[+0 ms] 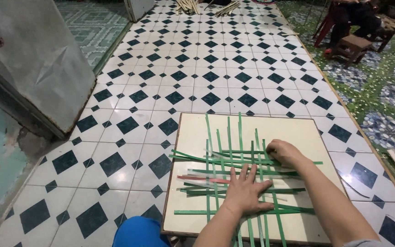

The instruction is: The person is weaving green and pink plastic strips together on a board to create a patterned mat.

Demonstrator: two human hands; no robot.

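Note:
A loose weave of green strips lies on a cream square board set on the tiled floor. One reddish strip runs among the green ones at the left. My left hand lies flat, fingers spread, pressing the crossing strips near the middle. My right hand is curled, fingers pinching a green strip at the upper right part of the weave.
A metal door stands open at the left. Bundles of pale sticks lie at the far end of the floor. A small wooden stool and a red chair stand at the right. Something blue sits below the board.

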